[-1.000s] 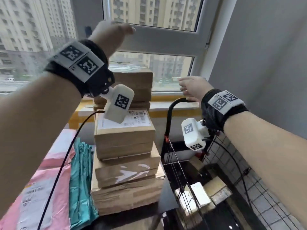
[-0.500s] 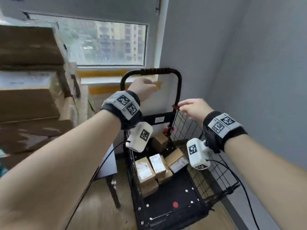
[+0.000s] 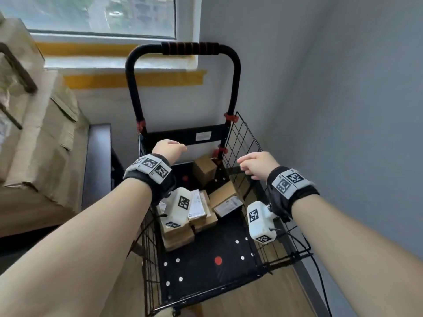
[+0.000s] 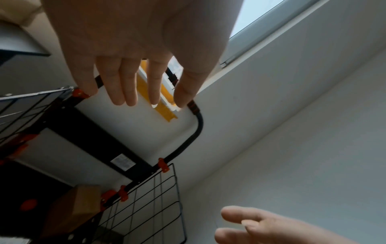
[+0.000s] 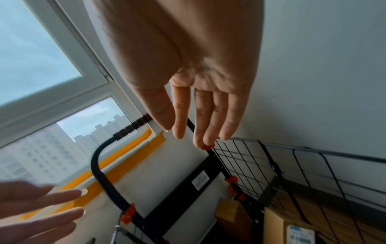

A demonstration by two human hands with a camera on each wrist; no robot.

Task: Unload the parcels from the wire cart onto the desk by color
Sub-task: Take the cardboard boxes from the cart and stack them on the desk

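From my head camera I look down into the wire cart (image 3: 242,143), where brown cardboard parcels (image 3: 203,170) lie clustered on its black floor toward the handle end, several with white labels facing up. My left hand (image 3: 168,151) hangs above the cart's left side and my right hand (image 3: 257,164) above its right mesh wall, but from here the fingers are hidden behind my knuckles. The wrist cameras fill that in: my left hand's fingers (image 4: 125,85) are straight and relaxed, holding nothing, and my right hand's fingers (image 5: 211,118) are likewise extended and empty. More stacked brown boxes (image 3: 41,138) sit on the desk (image 3: 96,161) to my left.
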